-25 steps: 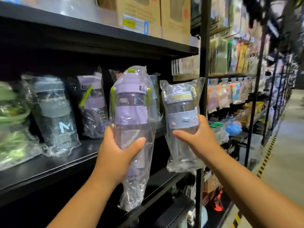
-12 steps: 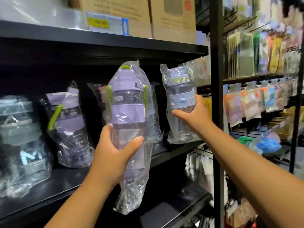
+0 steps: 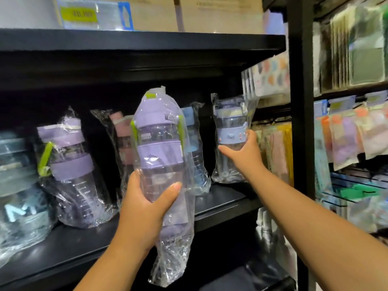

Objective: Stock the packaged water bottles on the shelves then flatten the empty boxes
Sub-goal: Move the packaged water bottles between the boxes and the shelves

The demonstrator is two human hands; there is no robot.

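My left hand grips a tall purple water bottle with green strap, wrapped in a clear plastic bag, held upright in front of the black shelf. My right hand holds a smaller blue-banded bagged bottle deep on the shelf at its right end, its bottom at or just above the shelf board. Standing on the shelf are another purple bagged bottle, a pink one and a blue one behind the held bottle.
A grey bagged bottle with an "M" stands at the far left. Cardboard boxes sit on the shelf above. A black upright post bounds the shelf on the right; beyond it hang packets of small goods.
My right hand has carried the blue-banded bottle further in and down onto the right end of the shelf. My left hand and purple bottle stay roughly where they were; the view has moved closer.
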